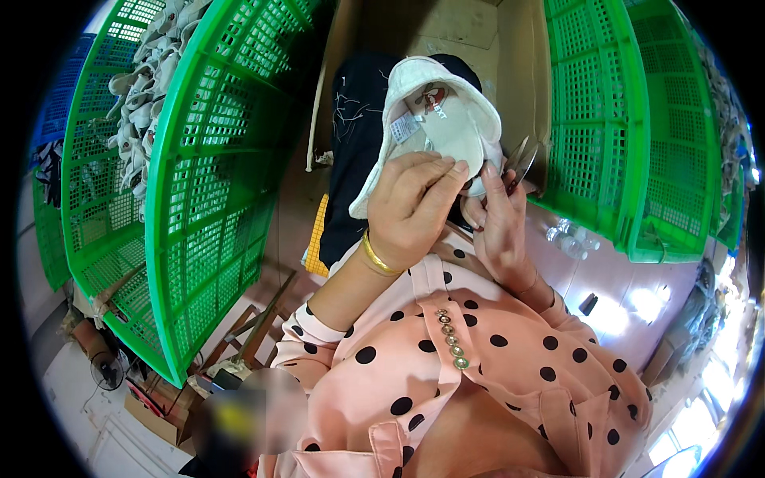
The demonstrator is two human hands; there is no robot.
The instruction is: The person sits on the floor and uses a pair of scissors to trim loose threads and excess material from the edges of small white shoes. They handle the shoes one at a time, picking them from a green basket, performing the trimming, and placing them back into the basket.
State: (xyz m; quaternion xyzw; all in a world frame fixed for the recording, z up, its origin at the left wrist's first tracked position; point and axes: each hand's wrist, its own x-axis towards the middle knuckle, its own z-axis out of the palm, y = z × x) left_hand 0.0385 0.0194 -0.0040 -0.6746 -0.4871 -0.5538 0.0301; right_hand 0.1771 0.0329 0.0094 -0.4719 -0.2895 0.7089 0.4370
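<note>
A cream-white cap [443, 134] lies over my lap with its inside facing up, showing a red-and-dark print on the lining and a small white label. My left hand [410, 203], a gold bangle at its wrist, is closed with its fingertips pinching the cap's near edge. Close by on the right, my right hand [498, 227] grips a pair of small scissors [522, 158], blades pointing up and away. Its thumb and fingers are also at the cap's edge. What lies under the fingertips is hidden.
Tall green plastic crates [215, 175] stand at my left, with many pale caps [147, 103] behind the nearest. More green crates [594, 111] rise at the right. A cardboard box [518, 72] sits ahead. Clear plastic bottles [572, 237] lie on the floor; loose threads [355, 107] cling to my dark trousers.
</note>
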